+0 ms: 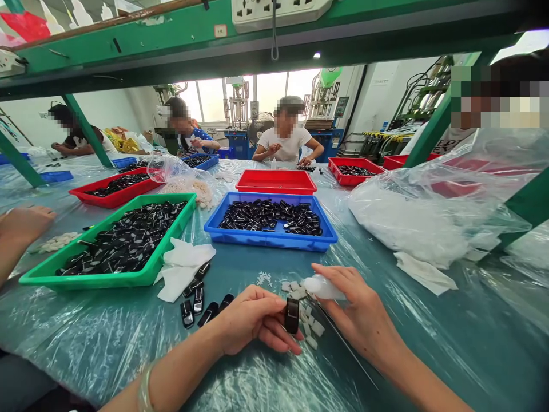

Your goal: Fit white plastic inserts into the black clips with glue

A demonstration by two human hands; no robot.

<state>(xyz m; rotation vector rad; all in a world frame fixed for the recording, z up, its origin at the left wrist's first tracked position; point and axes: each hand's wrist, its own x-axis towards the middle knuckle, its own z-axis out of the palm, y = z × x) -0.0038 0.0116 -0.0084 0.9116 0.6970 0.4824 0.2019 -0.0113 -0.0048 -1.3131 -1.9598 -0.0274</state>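
Note:
My left hand is closed on a small glossy black part, held upright between thumb and fingers. My right hand grips a small white bottle, its rounded end toward the black part but apart from it. A thin metal rod runs below my right hand toward the lower right. Small whitish pads lie on the table between and beneath the hands, with tiny white pieces behind them. Several black parts lie left of my left hand, near a crumpled white cloth.
A green tray and a blue tray hold many black parts; a red tray stands behind. Large clear plastic bags are at right. Another person's hand is at far left. People sit across the table; a green shelf beam crosses overhead.

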